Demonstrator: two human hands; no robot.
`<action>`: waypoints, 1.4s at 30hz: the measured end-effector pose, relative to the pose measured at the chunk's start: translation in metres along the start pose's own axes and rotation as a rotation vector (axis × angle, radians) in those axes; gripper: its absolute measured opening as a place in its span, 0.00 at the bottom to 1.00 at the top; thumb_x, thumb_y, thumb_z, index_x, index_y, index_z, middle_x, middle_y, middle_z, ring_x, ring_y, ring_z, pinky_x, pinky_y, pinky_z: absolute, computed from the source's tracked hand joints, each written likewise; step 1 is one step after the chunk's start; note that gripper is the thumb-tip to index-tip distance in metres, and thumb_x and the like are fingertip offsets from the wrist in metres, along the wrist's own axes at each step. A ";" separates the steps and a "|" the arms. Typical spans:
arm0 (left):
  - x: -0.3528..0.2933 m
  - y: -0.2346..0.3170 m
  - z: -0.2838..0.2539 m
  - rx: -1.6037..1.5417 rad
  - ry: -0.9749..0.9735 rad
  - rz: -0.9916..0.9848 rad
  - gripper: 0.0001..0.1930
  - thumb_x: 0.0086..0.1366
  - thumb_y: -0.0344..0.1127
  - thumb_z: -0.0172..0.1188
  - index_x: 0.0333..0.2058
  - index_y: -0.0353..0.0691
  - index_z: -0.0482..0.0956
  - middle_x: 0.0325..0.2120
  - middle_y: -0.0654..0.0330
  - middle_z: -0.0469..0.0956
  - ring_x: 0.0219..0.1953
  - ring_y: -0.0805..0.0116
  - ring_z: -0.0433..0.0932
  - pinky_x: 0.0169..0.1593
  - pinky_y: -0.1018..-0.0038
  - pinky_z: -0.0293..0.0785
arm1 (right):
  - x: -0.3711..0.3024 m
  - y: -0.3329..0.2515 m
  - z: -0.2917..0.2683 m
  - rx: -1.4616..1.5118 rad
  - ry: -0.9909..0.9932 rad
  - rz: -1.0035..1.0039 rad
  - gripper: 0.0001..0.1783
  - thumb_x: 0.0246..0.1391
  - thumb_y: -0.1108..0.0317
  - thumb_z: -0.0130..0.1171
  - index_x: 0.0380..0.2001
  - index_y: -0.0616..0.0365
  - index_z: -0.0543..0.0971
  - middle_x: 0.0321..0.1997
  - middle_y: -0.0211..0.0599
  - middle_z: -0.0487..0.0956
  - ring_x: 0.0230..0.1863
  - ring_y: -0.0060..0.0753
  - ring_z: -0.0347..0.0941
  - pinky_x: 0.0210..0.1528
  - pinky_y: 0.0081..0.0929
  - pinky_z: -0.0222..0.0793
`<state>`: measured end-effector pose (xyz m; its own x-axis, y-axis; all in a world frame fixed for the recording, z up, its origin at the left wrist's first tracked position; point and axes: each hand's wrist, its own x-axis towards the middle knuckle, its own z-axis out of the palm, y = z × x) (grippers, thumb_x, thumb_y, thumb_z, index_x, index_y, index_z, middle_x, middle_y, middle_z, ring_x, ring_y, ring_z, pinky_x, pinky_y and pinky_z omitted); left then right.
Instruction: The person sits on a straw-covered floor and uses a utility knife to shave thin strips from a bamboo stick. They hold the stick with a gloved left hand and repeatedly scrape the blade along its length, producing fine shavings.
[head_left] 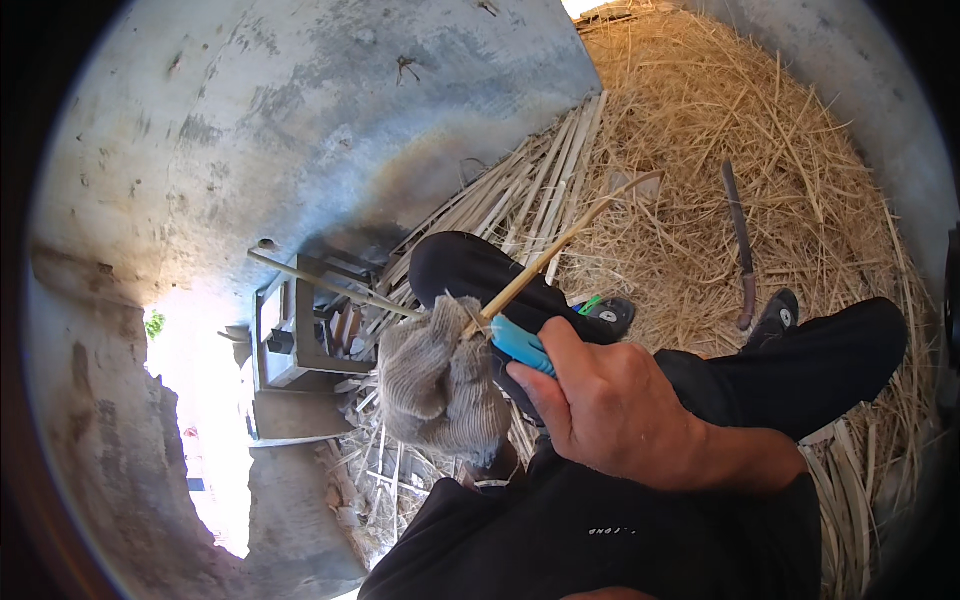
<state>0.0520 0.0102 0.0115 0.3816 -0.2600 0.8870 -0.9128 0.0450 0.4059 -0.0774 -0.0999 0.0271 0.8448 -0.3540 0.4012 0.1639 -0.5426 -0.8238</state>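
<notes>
My left hand (440, 375), in a grey knitted glove, is closed around a thin bamboo strip (545, 257). One length slants up to the right from the glove over my knee. A paler length (335, 285) sticks out on the glove's left; whether both are one piece I cannot tell. Bare, my right hand (625, 400) grips a blue-handled cutter (522, 345), thumb and forefinger pressed on the handle. The cutter's front end lies close beside the glove and the strip. Its blade cannot be made out.
Straw-like shavings (690, 110) cover the floor ahead. A long-bladed knife (740, 230) lies on them near my right shoe (772, 318). Split strips (540, 180) are stacked by the wall (300, 110). To the left stands a small open cabinet (300, 330).
</notes>
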 end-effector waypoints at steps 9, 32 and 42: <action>0.000 0.019 0.008 -0.149 0.096 -0.207 0.14 0.53 0.25 0.73 0.40 0.32 0.83 0.33 0.48 0.84 0.34 0.59 0.82 0.40 0.68 0.78 | -0.009 -0.013 -0.009 0.247 -0.052 0.097 0.16 0.69 0.64 0.54 0.30 0.64 0.65 0.11 0.49 0.71 0.14 0.55 0.74 0.14 0.45 0.65; 0.010 0.007 0.031 -0.211 0.012 0.022 0.14 0.66 0.35 0.65 0.42 0.27 0.78 0.28 0.51 0.75 0.22 0.64 0.78 0.20 0.76 0.76 | -0.016 0.067 -0.009 0.018 0.182 0.306 0.17 0.69 0.62 0.51 0.29 0.63 0.68 0.13 0.52 0.72 0.16 0.57 0.74 0.16 0.45 0.67; 0.008 0.018 0.027 -0.118 0.046 -0.124 0.11 0.59 0.31 0.71 0.37 0.31 0.80 0.29 0.48 0.81 0.30 0.60 0.80 0.32 0.72 0.78 | -0.006 0.003 -0.013 0.318 0.042 0.019 0.16 0.67 0.64 0.56 0.30 0.63 0.66 0.12 0.49 0.72 0.13 0.51 0.74 0.14 0.42 0.67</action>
<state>0.0341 -0.0173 0.0198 0.4986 -0.2266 0.8367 -0.8362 0.1286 0.5332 -0.0886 -0.1091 0.0275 0.8285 -0.3966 0.3953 0.3051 -0.2723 -0.9126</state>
